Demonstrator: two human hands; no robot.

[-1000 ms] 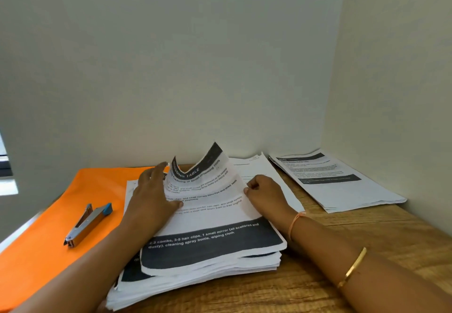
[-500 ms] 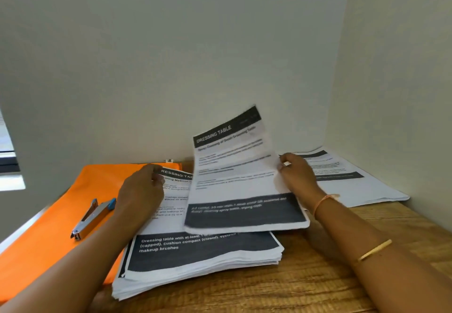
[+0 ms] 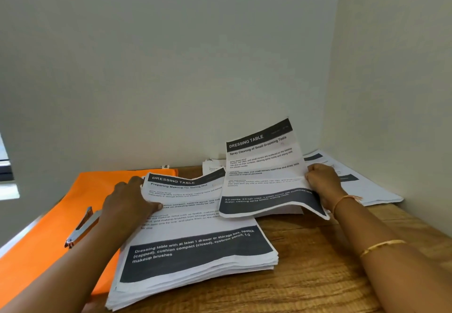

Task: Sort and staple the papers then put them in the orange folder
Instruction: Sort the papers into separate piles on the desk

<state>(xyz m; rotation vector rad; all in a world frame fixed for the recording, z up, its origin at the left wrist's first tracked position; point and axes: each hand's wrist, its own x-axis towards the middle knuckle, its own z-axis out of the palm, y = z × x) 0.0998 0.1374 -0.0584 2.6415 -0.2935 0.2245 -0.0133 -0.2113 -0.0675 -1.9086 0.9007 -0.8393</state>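
I see a grainy wooden table [image 3: 318,276] in a corner of bare pale walls [image 3: 171,68]. The right hand [image 3: 320,180] pinches a white printed sheet [image 3: 264,171] headed "DRESSING TABLE, Spray Cleaning of Small Grooming Tools", right of centre. The left hand [image 3: 127,202] clasps the thick paper stack [image 3: 195,251] (top page "Preparing Makeup for Going Out") beside the flat orange folder [image 3: 61,215], lower left.

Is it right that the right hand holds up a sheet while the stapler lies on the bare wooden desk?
Not quite. The head view shows the stapler lying on the orange folder, not on bare wood. The right hand does hold up a sheet.
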